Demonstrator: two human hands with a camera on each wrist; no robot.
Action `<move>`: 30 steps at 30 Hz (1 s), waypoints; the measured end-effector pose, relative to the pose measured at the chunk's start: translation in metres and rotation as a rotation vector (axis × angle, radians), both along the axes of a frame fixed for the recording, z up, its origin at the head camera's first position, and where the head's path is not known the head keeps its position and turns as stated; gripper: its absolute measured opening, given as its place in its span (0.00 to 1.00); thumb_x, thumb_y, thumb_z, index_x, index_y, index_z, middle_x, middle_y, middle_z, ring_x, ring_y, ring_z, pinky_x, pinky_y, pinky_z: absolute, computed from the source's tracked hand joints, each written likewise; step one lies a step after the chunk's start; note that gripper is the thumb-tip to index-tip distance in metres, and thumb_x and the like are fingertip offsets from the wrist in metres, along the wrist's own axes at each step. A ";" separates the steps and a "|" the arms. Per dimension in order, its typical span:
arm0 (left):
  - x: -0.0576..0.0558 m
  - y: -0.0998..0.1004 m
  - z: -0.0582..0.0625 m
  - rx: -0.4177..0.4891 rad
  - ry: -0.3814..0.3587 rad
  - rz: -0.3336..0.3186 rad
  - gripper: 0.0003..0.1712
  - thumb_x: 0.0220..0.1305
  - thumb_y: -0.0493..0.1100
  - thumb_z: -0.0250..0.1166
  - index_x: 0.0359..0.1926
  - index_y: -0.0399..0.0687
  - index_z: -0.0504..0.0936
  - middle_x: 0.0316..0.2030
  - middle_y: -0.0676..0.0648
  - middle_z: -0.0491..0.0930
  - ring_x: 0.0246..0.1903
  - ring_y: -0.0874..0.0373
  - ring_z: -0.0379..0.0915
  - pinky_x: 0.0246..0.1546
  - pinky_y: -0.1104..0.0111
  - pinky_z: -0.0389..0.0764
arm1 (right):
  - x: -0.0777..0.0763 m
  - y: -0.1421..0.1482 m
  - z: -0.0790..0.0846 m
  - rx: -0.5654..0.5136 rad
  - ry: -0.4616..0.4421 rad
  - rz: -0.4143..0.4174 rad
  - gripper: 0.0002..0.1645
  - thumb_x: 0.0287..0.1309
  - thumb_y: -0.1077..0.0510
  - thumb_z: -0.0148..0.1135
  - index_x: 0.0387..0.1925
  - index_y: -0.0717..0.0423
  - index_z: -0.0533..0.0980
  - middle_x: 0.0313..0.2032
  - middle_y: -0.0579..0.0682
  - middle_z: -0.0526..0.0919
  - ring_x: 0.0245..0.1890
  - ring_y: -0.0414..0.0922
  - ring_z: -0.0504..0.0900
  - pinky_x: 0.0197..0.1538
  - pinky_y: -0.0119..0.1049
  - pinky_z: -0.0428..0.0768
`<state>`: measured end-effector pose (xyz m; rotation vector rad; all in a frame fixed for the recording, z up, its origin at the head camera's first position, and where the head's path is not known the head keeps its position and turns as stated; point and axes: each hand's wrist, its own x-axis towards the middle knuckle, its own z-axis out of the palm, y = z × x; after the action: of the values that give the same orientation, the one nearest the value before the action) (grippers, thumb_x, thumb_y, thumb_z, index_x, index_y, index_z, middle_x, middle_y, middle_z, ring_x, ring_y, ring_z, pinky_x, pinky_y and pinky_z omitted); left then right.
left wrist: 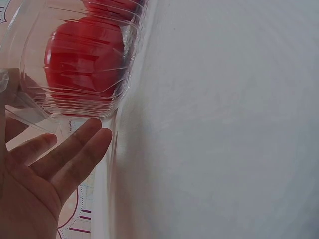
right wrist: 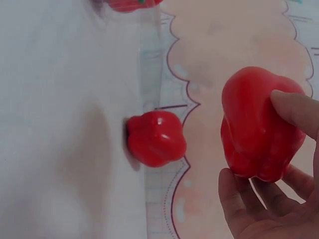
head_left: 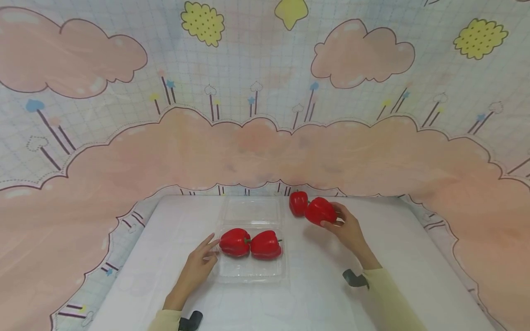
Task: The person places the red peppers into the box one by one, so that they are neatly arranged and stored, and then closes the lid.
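Observation:
Raised over the table, a red bell pepper is gripped between the thumb and fingers of my right hand. Another red bell pepper stands on the table just beyond it. Two more red bell peppers, one on the left and one on the right, lie side by side in a clear plastic clamshell box with its lid folded back. My left hand is at the box's left side, fingers extended, fingertips right at the clear wall.
A white-covered table carries everything. Behind it hangs a backdrop cloth printed with clouds. Dark straps show at the left wrist and the right wrist.

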<state>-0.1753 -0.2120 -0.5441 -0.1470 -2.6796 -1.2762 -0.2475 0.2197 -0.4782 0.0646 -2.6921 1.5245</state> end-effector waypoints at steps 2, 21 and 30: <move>0.000 0.000 0.000 0.008 -0.004 -0.002 0.27 0.62 0.33 0.59 0.63 0.43 0.76 0.71 0.42 0.65 0.49 0.45 0.83 0.47 0.59 0.87 | 0.002 -0.003 0.002 -0.003 -0.004 0.000 0.48 0.54 0.51 0.72 0.72 0.48 0.58 0.67 0.55 0.68 0.64 0.57 0.70 0.60 0.50 0.81; -0.001 -0.002 -0.002 0.020 -0.031 -0.004 0.27 0.62 0.34 0.59 0.64 0.45 0.75 0.72 0.44 0.64 0.51 0.46 0.82 0.49 0.59 0.86 | 0.010 -0.035 0.001 -0.027 0.069 0.060 0.47 0.50 0.50 0.75 0.69 0.48 0.62 0.64 0.53 0.73 0.61 0.54 0.74 0.58 0.47 0.84; 0.000 -0.001 -0.001 0.010 -0.007 -0.008 0.28 0.62 0.32 0.59 0.64 0.44 0.75 0.72 0.42 0.65 0.51 0.45 0.83 0.48 0.59 0.86 | 0.014 -0.052 -0.001 -0.024 0.039 0.074 0.49 0.47 0.47 0.76 0.70 0.45 0.62 0.64 0.52 0.73 0.61 0.52 0.74 0.55 0.44 0.85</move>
<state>-0.1754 -0.2129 -0.5452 -0.1527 -2.6806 -1.2950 -0.2332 0.1678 -0.4788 0.1939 -2.6691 1.5581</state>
